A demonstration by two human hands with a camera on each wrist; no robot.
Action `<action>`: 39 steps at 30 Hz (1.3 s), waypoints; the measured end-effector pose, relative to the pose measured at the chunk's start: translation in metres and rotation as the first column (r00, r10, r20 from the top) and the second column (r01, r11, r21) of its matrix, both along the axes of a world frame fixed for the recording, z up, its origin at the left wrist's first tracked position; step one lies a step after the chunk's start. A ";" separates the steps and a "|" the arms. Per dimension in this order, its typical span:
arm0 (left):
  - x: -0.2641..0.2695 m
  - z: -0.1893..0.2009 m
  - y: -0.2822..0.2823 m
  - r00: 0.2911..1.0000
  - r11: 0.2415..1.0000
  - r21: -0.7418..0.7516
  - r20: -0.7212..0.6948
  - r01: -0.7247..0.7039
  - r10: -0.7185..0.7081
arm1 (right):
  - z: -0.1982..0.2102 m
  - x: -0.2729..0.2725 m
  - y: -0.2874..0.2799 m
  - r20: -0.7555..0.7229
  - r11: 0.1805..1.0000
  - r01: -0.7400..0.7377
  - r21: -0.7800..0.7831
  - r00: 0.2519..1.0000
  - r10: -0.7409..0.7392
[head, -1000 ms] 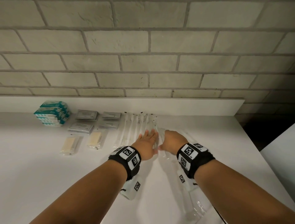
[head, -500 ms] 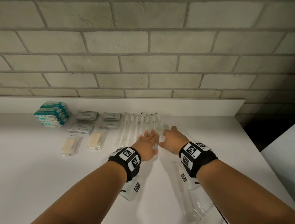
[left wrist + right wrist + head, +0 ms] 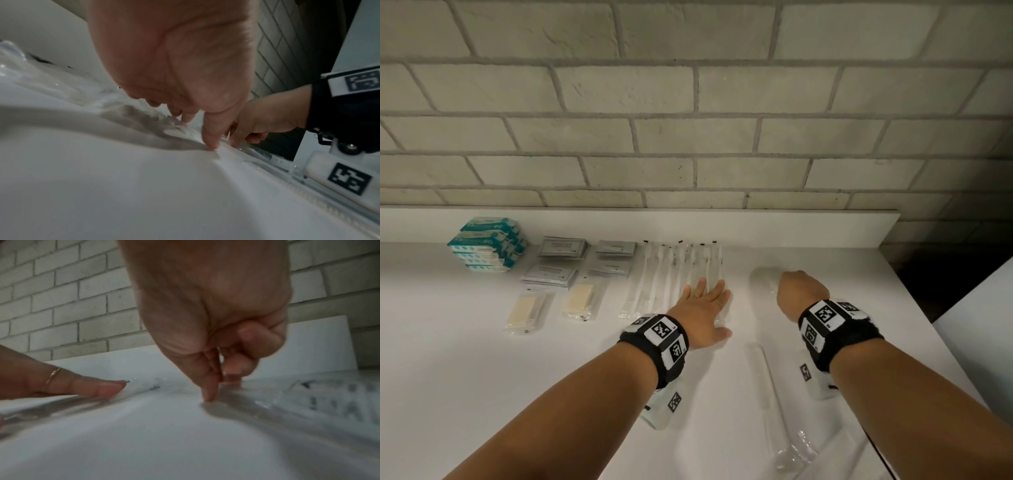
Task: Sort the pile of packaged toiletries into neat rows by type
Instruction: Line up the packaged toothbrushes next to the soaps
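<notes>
A row of clear-wrapped toothbrushes [image 3: 671,274] lies at the back of the white table [image 3: 465,359]. My left hand [image 3: 705,298] lies flat on the right end of that row, fingers straight. My right hand [image 3: 796,289] is a little to the right of it, fingers curled. In the right wrist view its thumb and forefinger [image 3: 209,386] pinch the edge of a clear toothbrush packet [image 3: 287,395], which still touches the table. That packet's far end [image 3: 763,275] shows beyond the knuckles. Another long clear packet [image 3: 760,377] lies between my wrists.
Stacked teal packs [image 3: 489,243], grey sachets [image 3: 563,246] and two wrapped soap bars [image 3: 582,298] sit in rows at the back left. More crumpled clear wraps [image 3: 791,455] lie near the front right edge. A raised white ledge [image 3: 791,226] and a brick wall close off the back.
My right hand has moved to the right, away from the left hand, and now pinches a clear packet. The left hand stays flat on the toothbrush row.
</notes>
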State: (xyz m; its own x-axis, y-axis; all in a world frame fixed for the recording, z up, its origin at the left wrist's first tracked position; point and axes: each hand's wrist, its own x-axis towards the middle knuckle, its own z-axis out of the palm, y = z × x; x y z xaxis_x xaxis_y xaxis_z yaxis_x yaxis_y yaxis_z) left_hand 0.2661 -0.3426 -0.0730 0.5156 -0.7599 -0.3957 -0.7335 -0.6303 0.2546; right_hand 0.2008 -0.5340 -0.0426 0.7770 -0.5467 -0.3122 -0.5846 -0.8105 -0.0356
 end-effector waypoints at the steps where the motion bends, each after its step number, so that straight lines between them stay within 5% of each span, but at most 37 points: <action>1: 0.000 0.000 -0.001 1.000 1.000 0.020 0.003 -0.002 0.002 | 0.001 -0.001 -0.003 0.015 0.997 -0.078 -0.018 0.997 0.078; 5: 0.002 0.001 -0.004 1.000 0.999 0.045 0.001 -0.001 0.001 | -0.007 -0.005 -0.010 0.206 0.932 -0.361 -0.003 0.912 0.354; 10: 0.002 0.002 -0.004 1.000 0.999 0.050 -0.015 -0.002 0.003 | -0.015 -0.010 -0.002 0.313 0.890 -0.390 0.236 0.897 0.311; 14: 0.002 0.000 -0.004 1.000 0.999 0.048 -0.019 -0.010 0.010 | -0.008 -0.002 0.006 0.243 0.974 -0.218 0.055 0.949 0.198; 17: 0.002 0.000 -0.005 1.000 0.999 0.046 -0.021 -0.010 0.011 | -0.010 0.002 0.017 0.115 0.991 -0.083 0.104 0.991 0.071; 26: 0.001 0.001 -0.004 0.999 0.998 0.054 -0.029 -0.016 0.017 | -0.005 0.020 0.014 0.174 0.925 0.189 0.329 0.951 -0.256; 31: 0.002 0.002 -0.004 0.999 0.998 0.057 -0.030 -0.012 0.013 | -0.008 0.016 0.021 0.168 0.968 -0.065 0.242 0.985 0.025; 35: 0.002 0.001 -0.003 1.000 0.998 0.059 -0.027 -0.013 0.015 | -0.010 0.012 0.014 0.307 0.984 -0.050 0.171 0.952 -0.005; 39: 0.002 -0.001 -0.003 1.000 0.999 0.035 -0.027 -0.015 0.016 | -0.018 0.008 0.008 0.131 0.958 -0.224 0.181 0.970 0.203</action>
State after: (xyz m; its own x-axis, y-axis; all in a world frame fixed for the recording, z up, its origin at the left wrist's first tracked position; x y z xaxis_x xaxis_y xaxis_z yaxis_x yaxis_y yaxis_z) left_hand 0.2686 -0.3452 -0.0741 0.5163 -0.7375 -0.4354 -0.7165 -0.6504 0.2522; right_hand 0.2091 -0.5256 -0.0610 0.9044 -0.3019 -0.3015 -0.3822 -0.8873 -0.2580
